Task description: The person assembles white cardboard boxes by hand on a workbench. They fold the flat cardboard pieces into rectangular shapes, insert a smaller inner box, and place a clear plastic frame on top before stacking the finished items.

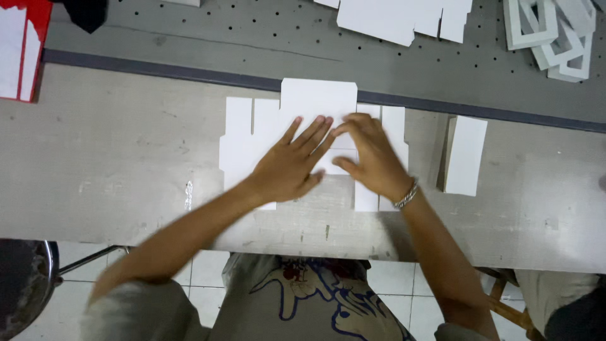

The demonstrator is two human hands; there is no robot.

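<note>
Pressing flat with fingers spread, the left hand (pixel 287 167) and right hand (pixel 372 158) lie side by side on a white cardboard blank (pixel 315 101) spread on the counter (pixel 113 164), a card stack (pixel 466 155) nearby.

Packaging workshop: worn grey surface (pixel 113 158) carrying die-cut white card blanks (pixel 404 16), frame cut-outs (pixel 555 35) piling at far right corner, perforated board (pixel 265 38) running behind.

both hands (pixel 328 161) flat, white die-cut card (pixel 315 101)
</note>
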